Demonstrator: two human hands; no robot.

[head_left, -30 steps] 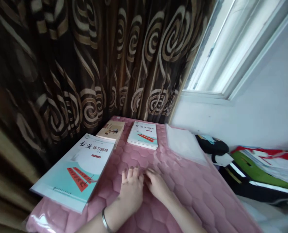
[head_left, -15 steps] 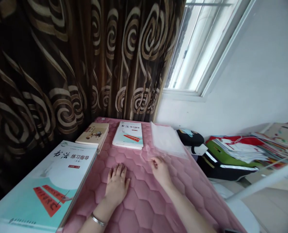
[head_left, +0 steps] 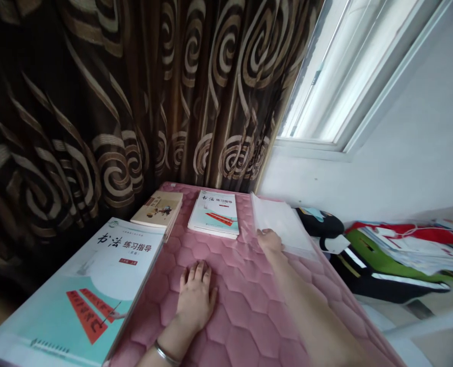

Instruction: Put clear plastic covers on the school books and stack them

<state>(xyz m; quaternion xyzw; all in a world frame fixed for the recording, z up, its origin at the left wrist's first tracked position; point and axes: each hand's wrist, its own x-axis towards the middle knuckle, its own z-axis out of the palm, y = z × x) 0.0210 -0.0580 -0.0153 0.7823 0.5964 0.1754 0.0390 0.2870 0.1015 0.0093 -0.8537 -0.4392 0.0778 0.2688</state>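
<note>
My left hand [head_left: 196, 295] lies flat on the pink quilted cover [head_left: 245, 306], fingers stretched out and a silver bangle at the wrist. My right hand [head_left: 270, 240] reaches forward with its fingers curled together at the left edge of a stack of clear plastic sheets [head_left: 287, 224]. How firmly it grips the film is hard to see. To the left of my left hand lies a large stack of calligraphy workbooks [head_left: 96, 285] with white and teal covers. A smaller workbook stack [head_left: 213, 211] sits ahead of both hands. Beside it is a stack of tan books [head_left: 158, 209].
A dark curtain with swirl patterns [head_left: 195, 92] hangs behind the quilted surface. A window [head_left: 337, 76] is at the upper right. Beyond the right edge stand a black pouch [head_left: 320, 221] and a green and black bag [head_left: 387, 265] with papers on top.
My right hand has moved forward onto the plastic sheets' left edge. My left hand stays flat on the quilt. The view has turned slightly, shifting the scene rightward.
</note>
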